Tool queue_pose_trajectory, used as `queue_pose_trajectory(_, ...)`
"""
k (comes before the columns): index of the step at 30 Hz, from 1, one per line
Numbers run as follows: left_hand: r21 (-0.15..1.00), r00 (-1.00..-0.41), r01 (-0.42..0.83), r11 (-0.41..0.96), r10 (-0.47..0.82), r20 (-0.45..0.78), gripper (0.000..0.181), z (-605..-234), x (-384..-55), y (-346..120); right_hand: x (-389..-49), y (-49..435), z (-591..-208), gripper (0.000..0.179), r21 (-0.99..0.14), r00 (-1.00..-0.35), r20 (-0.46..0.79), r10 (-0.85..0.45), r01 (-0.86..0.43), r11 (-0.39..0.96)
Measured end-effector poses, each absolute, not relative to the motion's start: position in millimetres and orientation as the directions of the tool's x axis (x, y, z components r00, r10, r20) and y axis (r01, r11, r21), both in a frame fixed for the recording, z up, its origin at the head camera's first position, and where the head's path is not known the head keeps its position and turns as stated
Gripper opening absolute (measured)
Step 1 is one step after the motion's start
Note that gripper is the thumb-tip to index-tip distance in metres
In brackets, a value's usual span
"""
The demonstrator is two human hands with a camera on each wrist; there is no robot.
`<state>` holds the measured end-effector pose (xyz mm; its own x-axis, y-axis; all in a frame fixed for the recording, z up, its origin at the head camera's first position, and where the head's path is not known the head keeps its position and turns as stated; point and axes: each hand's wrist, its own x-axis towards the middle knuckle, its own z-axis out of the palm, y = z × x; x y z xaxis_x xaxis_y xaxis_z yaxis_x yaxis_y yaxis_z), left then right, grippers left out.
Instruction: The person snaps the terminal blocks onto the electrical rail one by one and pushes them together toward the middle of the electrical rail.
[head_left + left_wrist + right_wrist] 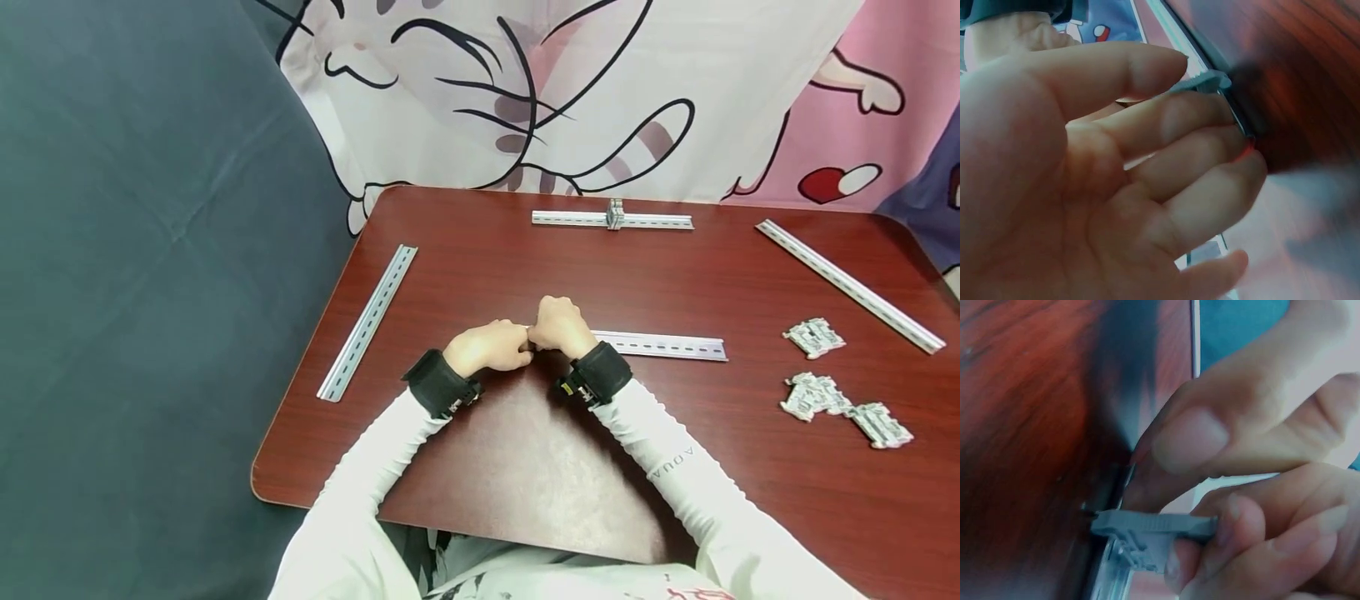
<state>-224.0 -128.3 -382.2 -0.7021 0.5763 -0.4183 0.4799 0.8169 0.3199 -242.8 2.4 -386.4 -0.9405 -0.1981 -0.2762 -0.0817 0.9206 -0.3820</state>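
My left hand (pixel 489 346) is at the left end of a slotted metal DIN rail (pixel 660 345) lying across the table in front of me. Its curled fingers (pixel 1210 140) reach the rail's edge in the left wrist view, with the thumb above them. Close beside it, my right hand (pixel 560 323) pinches a grey DIN rail terminal block (pixel 1147 525) between its fingers. The block overlaps the rail near that end in the right wrist view. In the head view both hands hide the block and the rail's left part.
Another rail (pixel 367 325) lies slanted on the left. At the back, a rail (pixel 570 218) carries upright terminal blocks (pixel 615 214). A long rail (pixel 851 286) slants along the right. Several loose terminal blocks (pixel 814 337) lie on the right of the brown table (pixel 480 267).
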Motion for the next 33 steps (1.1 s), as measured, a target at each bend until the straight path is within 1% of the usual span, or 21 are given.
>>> queue_pose_trajectory(2, 0.308, -0.707, 0.478, 0.822, 0.569, -0.42, 0.017, -383.7, -223.2, -126.8, -244.0, 3.1, -388.7, 0.019, -0.386, -0.942, -0.275, -0.194, -0.077, 0.919)
queue_pose_trajectory(6, 0.301, -0.709, 0.467, 0.832, 0.555, -0.434, 0.019, -385.9, -221.8, -124.3, -244.4, 4.5, -392.6, 0.026, -0.392, -0.943, -0.273, -0.189, -0.071, 0.917)
queue_pose_trajectory(9, 0.313, -0.704, 0.456, 0.833, 0.553, -0.446, 0.019, -387.7, -222.1, -125.2, -242.4, 4.3, -395.2, 0.022, -0.402, -0.946, -0.27, -0.18, -0.059, 0.914)
queue_pose_trajectory(11, 0.317, -0.706, 0.451, 0.834, 0.551, -0.445, 0.022, -389.1, -223.1, -126.6, -240.7, 3.6, -396.8, 0.019, -0.418, -0.949, -0.263, -0.172, -0.048, 0.907)
queue_pose_trajectory(13, 0.317, -0.709, 0.45, 0.835, 0.55, -0.442, 0.025, -390.1, -224.2, -127.4, -238.7, 3.7, -397.6, 0.02, -0.431, -0.954, -0.251, -0.165, -0.043, 0.901)
queue_pose_trajectory(16, 0.313, -0.71, 0.452, 0.835, 0.55, -0.44, 0.034, -390.7, -226.0, -126.3, -235.6, 6.3, -397.7, 0.031, -0.437, -0.962, -0.225, -0.157, -0.044, 0.898)
queue_pose_trajectory(20, 0.33, -0.71, 0.459, 0.825, 0.564, -0.422, 0.037, -390.2, -227.0, -123.8, -232.4, 17.8, -392.7, 0.046, -0.433, -0.969, -0.202, -0.14, -0.04, 0.901)
queue_pose_trajectory(22, 0.333, -0.716, 0.469, 0.818, 0.572, -0.399, 0.036, -390.0, -227.3, -123.5, -232.5, 29.2, -389.1, 0.049, -0.434, -0.971, -0.194, -0.137, -0.04, 0.9)
queue_pose_trajectory(26, 0.326, -0.725, 0.487, 0.81, 0.583, -0.367, 0.038, -390.1, -227.8, -125.1, -235.3, 64.4, -382.1, 0.047, -0.437, -0.982, -0.144, -0.125, -0.05, 0.898)
queue_pose_trajectory(30, 0.327, -0.73, 0.49, 0.808, 0.585, -0.353, 0.038, -389.9, -228.1, -126.1, -237.3, 114.5, -378.1, 0.041, -0.458, -0.996, -0.057, -0.068, -0.035, 0.888)
queue_pose_trajectory(33, 0.331, -0.729, 0.497, 0.802, 0.593, -0.342, 0.033, -390.1, -227.9, -125.9, -235.8, 156.6, -378.2, 0.039, -0.469, -1.0, -0.023, -0.007, 0.005, 0.883)
